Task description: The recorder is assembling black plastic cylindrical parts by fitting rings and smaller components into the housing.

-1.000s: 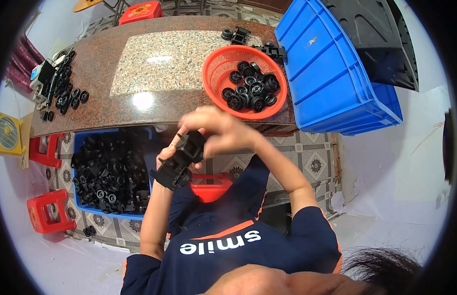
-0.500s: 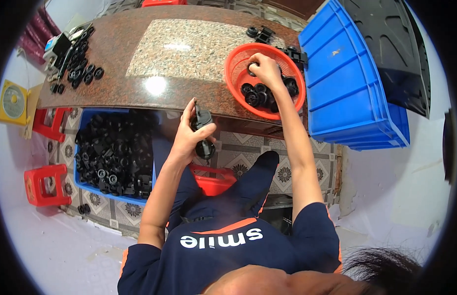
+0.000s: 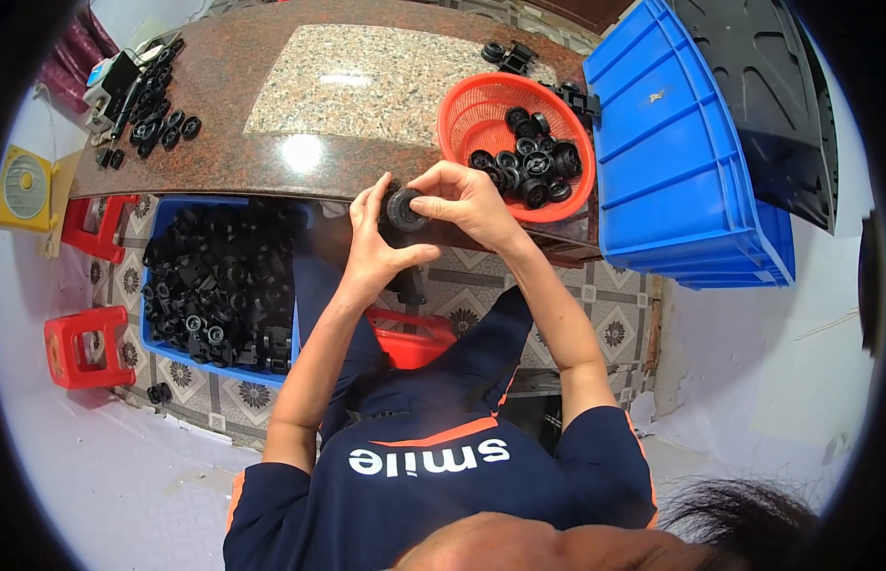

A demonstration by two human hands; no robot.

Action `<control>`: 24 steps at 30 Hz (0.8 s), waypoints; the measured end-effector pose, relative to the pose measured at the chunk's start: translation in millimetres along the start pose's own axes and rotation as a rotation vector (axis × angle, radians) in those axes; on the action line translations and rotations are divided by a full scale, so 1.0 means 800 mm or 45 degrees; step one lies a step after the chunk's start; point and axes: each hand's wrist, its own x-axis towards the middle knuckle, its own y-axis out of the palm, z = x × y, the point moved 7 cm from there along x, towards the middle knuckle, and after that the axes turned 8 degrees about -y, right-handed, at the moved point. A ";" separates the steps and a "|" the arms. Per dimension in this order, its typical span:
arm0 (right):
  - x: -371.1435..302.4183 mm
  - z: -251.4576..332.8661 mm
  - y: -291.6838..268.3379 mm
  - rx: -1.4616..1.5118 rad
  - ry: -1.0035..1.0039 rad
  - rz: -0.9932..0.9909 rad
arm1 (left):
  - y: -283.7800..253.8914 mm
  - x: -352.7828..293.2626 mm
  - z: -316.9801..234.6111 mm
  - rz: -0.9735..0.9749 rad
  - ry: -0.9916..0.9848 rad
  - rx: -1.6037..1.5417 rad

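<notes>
Just past the table's near edge, my left hand (image 3: 368,255) holds a black chassis part (image 3: 408,285), largely hidden by the hand. My right hand (image 3: 469,206) pinches a black toy wheel (image 3: 403,211) between thumb and fingers, held against the upper end of that part. Whether the wheel sits on an axle there I cannot tell. To the right of my hands, a red mesh basket (image 3: 447,116) on the table holds several loose black wheels (image 3: 536,164).
Black chassis parts (image 3: 515,57) lie behind the basket. Blue crates (image 3: 666,152) stand at the right. More wheels (image 3: 149,128) lie at the table's left end. Below left, a blue bin (image 3: 219,372) is heaped with black parts, near red stools (image 3: 89,347).
My right hand has left the basket and come left to my left hand, bringing a wheel. My left hand has turned and risen slightly with the chassis part.
</notes>
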 end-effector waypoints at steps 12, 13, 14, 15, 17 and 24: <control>-0.019 -0.014 -0.002 -0.054 -0.031 0.034 | 0.018 0.006 -0.005 0.072 0.077 -0.537; -0.020 -0.004 -0.005 -0.223 -0.058 0.062 | 0.022 0.008 -0.003 0.098 0.025 -0.633; -0.018 0.005 -0.006 -0.394 -0.085 0.095 | 0.026 0.009 -0.001 0.118 -0.027 -0.731; -0.010 0.010 -0.012 -0.461 -0.050 0.117 | 0.031 0.007 -0.004 0.173 -0.108 -0.904; 0.019 0.030 -0.055 -0.529 -0.113 0.039 | 0.025 0.010 -0.022 0.147 -0.143 -0.922; 0.068 -0.009 -0.317 -2.245 0.396 -0.618 | 0.004 0.033 -0.012 0.099 -0.109 -0.823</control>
